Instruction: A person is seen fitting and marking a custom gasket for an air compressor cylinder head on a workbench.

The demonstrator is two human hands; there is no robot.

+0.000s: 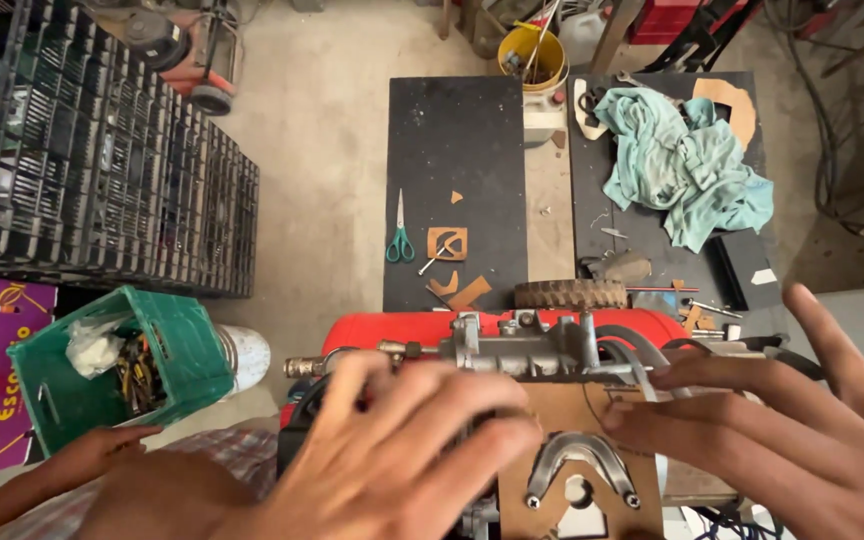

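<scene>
The black plastic crates [102, 170] stacked along the left wall are the biggest thing in view, then the two black mats [457, 150] on the concrete floor, one bearing green-handled scissors [399, 240] and brown cardboard offcuts, the other a crumpled teal cloth [687, 165]. Close in front sits a red machine body [402, 328] with a grey metal engine casting [522, 350] mounted over it, and against that casting lies a brown cardboard piece [577, 425] under a curved metal bracket [574, 462]. The left hand [402, 450] lies spread, palm down, fingers resting over the casting's near edge and the cardboard's left side; the right hand [782, 420] is likewise flat and unclenched, fingertips pressing the cardboard's right margin. Neither grasps anything. It looks like the fitting stage, the cardboard being held against the metal to match its outline. The next move would likely call for steady pressure with one hand while the other is freed, without letting the sheet slip. At lower left another person's hand [102, 450] rests by a green crate [122, 365] of tools.
</scene>
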